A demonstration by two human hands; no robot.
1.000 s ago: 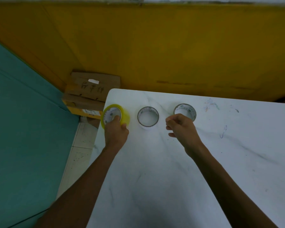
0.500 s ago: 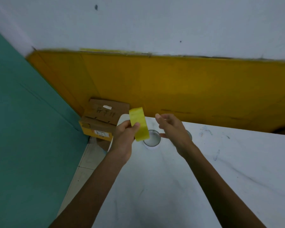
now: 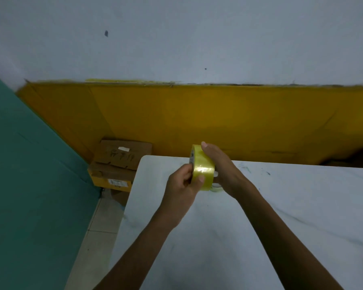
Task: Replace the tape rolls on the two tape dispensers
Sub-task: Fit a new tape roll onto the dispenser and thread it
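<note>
Since the earlier frame, the right hand has closed in on the yellow tape roll, which now stands on edge in the air above the far left part of the bench, clasped by both hands. Left hand pinches its near rim, thumb on the tape face; right hand cups the far side. Risks: the smooth roll may slip if either hand regrips, and the free end seems hard to find. No dispenser is visible.
</note>
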